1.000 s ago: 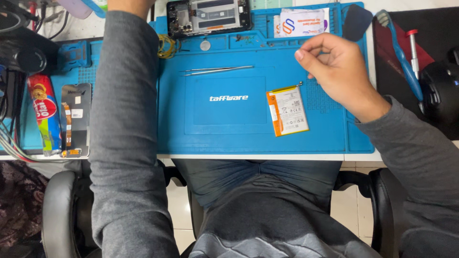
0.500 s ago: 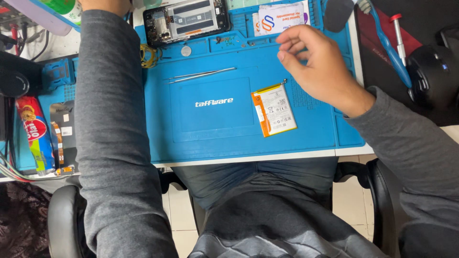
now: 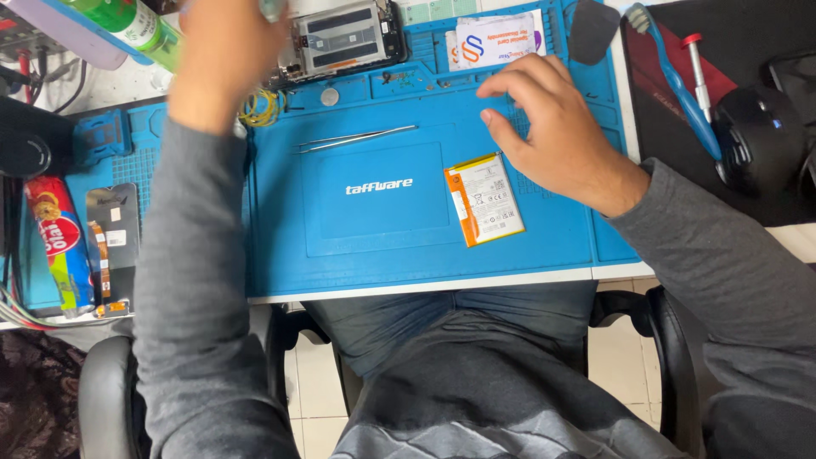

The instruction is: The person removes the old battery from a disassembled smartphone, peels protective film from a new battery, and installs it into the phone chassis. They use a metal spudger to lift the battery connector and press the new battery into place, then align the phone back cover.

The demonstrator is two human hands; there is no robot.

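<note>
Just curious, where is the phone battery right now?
The battery lies flat on the blue mat, just below the right hand, right of the tweezers.

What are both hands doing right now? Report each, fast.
Left hand: raised at the top edge, motion-blurred; grip cannot be told.
Right hand: open, fingers curled, empty, over the blue mat beside the battery.

Desk (image 3: 442,287): white, its front edge running across the view, mostly under a blue mat.
Mat (image 3: 374,246): blue, covering the desk's middle up to the front edge.
Chair (image 3: 106,399): black, padded armrests at both sides below the desk.
Floor (image 3: 319,404): pale tiles with thin joints.
Light: even and bright.
</note>
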